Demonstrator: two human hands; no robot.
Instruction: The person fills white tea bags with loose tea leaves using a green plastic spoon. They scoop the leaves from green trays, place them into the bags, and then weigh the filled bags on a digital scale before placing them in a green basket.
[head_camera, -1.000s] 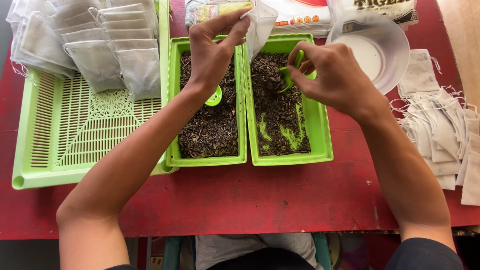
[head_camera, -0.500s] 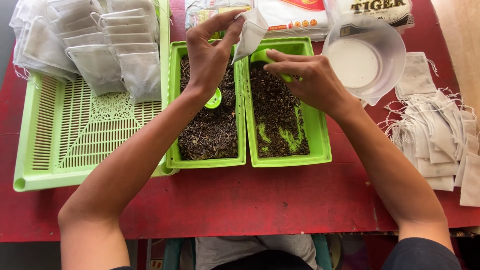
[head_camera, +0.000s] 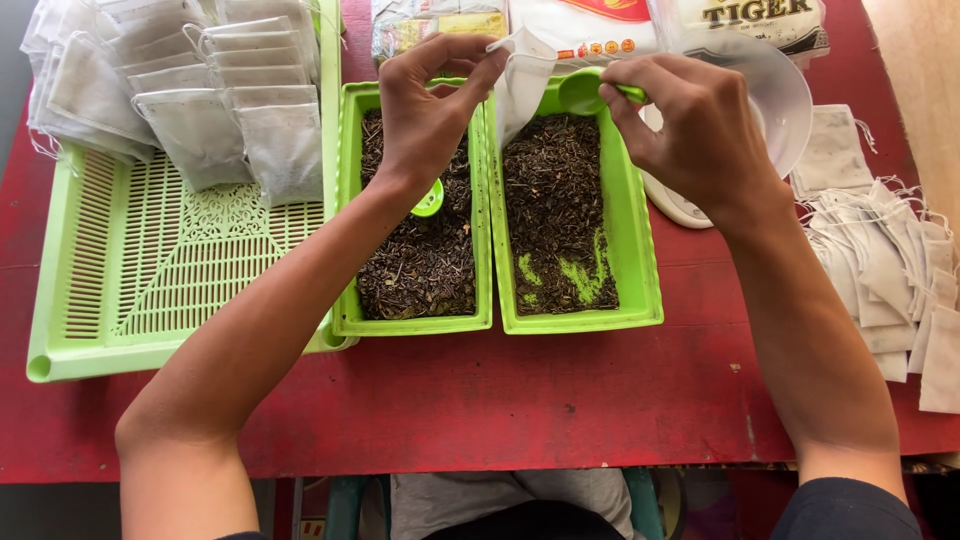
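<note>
While the red painted tabletop (head_camera: 560, 400) carries the green slatted plastic basket (head_camera: 150, 280) and two green trays of dark dried leaves (head_camera: 560, 210), the left hand (head_camera: 425, 115) pinches open a small white mesh sachet (head_camera: 520, 85); the right hand (head_camera: 690, 125) grips a little green plastic scoop (head_camera: 585, 92) at its mouth. Best tip slowly, over the tray.

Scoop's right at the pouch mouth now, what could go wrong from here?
The left hand pinches the small white pouch by its top edge only; its mouth could sag shut. The green scoop in the right hand may spill leaves outside the right tray.
</note>
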